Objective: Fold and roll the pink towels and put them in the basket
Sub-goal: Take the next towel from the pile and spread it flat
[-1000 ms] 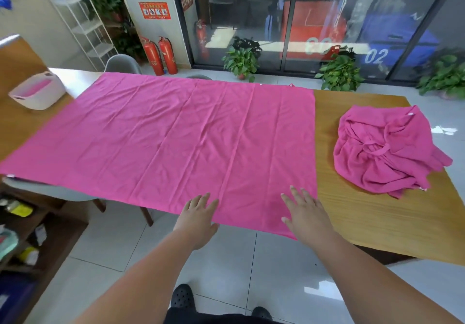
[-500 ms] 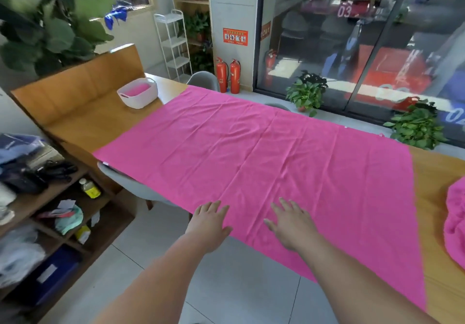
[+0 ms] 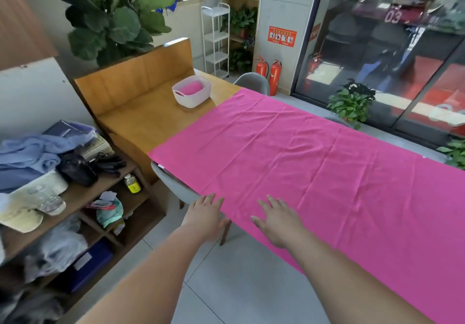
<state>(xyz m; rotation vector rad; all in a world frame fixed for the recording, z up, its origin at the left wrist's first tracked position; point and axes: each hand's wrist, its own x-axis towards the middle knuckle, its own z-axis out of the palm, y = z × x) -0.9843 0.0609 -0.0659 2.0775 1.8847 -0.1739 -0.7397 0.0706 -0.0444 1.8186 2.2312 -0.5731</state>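
the pink towel (image 3: 302, 172) lies spread flat over the wooden table (image 3: 151, 117), its near edge overhanging. both hands have slid left along that edge in the last second (the person's head has swung that way too). the right hand (image 3: 279, 219) lies on the cloth, fingers straight and apart. the left hand (image 3: 205, 216) is at the hem, fingers loosely spread, gripping nothing. i'd say they're heading for the left corner to start the fold. the basket (image 3: 193, 99) waits well apart, one roll (image 3: 191, 87) already inside.

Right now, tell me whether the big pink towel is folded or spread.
Spread: the pink towel lies flat across the table, lightly creased, no edge turned over.
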